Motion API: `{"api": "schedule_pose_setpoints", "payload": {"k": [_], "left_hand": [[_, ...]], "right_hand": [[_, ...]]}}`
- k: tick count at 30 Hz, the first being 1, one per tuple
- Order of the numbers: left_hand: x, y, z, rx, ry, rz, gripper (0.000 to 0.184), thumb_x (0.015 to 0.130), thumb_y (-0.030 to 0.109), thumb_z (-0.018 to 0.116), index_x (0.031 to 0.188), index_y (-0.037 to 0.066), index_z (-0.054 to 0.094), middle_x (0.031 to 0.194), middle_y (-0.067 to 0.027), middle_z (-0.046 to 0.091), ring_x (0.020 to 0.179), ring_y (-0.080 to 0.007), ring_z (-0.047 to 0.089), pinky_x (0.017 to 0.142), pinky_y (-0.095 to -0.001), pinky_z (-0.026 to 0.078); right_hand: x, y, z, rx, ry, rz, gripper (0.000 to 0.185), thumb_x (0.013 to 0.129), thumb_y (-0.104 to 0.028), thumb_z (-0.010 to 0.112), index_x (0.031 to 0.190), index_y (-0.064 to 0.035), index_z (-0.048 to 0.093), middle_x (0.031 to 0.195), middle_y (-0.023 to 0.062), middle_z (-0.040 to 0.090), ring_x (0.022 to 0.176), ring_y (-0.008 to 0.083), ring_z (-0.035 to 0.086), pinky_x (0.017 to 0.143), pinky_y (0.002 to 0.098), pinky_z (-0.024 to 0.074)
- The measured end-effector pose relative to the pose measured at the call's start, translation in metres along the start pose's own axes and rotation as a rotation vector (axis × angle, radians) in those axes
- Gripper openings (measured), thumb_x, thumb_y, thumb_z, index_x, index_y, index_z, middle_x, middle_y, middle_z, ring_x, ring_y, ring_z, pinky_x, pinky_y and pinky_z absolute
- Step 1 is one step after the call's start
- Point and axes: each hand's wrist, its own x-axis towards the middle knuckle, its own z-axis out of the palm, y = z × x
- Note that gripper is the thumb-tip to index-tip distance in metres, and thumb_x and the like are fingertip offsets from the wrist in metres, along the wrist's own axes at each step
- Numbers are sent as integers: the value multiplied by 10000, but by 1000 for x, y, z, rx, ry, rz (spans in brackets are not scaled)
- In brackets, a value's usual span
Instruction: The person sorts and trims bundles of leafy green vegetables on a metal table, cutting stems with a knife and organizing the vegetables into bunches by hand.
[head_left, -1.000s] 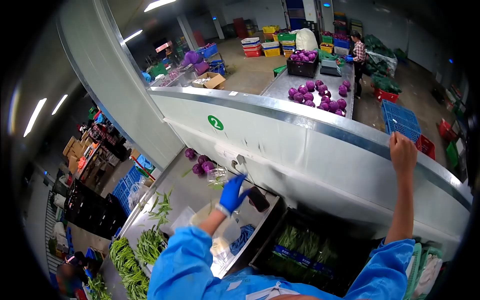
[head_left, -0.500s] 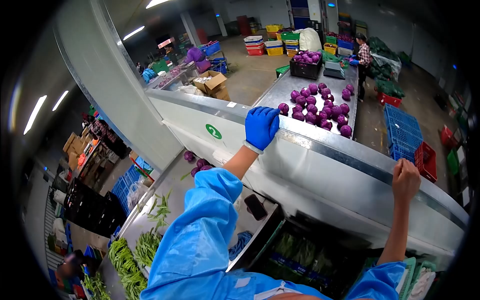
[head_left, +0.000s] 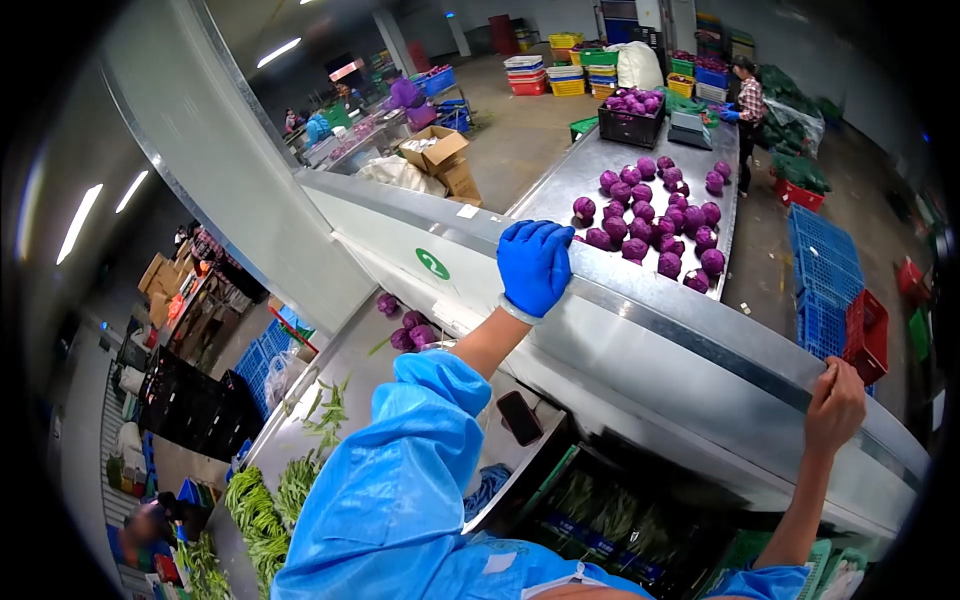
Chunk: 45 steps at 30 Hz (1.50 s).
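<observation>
My left hand (head_left: 536,268), in a blue glove, rests on the metal top edge of a white partition wall (head_left: 640,345), its fingers curled over. Farther right along that wall, my bare right hand (head_left: 836,405) is closed on the same edge. Beyond the wall, near my left hand, red cabbages (head_left: 640,228) lie on a metal table (head_left: 575,172). Below my arms, on the near side, are a dark phone (head_left: 519,418) on a worktop and bundles of leafy greens (head_left: 258,535). The fingertips of both hands are partly hidden.
A black crate of cabbages (head_left: 630,125) and a scale (head_left: 690,130) stand at the table's far end, with a co-worker (head_left: 752,105) beside it. Blue crates (head_left: 826,255) and a red crate (head_left: 866,335) stand right. A cardboard box (head_left: 436,150) sits beyond the wall.
My right hand has shifted right and down onto the wall's edge. My left hand stays on the edge. The camera view has shifted slightly.
</observation>
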Motion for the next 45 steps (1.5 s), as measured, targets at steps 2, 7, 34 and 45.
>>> {"api": "schedule_pose_setpoints", "payload": {"k": [2,7,34,45], "left_hand": [[0,0,-1,8,6,2,212,794,108,501,926,67,662,894,-87,661,868,-271,619,835,-388,416],[-1,-1,3,12,29,11,212,800,111,496,924,74,663,885,-75,660,861,-261,620,817,-382,416],[-4,-2,9,54,77,18,251,818,128,479,934,77,695,899,-86,674,861,-256,621,844,-389,418],[-3,-1,7,55,74,43,271,861,171,453,943,75,693,919,-76,676,878,-251,617,858,-381,412]], "right_hand": [[-2,4,2,-15,-27,-4,279,898,-129,437,817,20,659,798,148,655,699,275,624,651,356,499],[-4,8,3,-28,-47,2,292,906,-127,424,822,24,660,812,146,661,720,270,628,667,356,504],[5,-5,-8,-11,49,-47,166,809,-99,514,772,1,641,735,135,634,695,300,618,664,371,486],[8,-8,-9,-3,91,-86,131,782,-92,529,727,-21,625,698,99,629,662,262,617,636,349,477]]}}
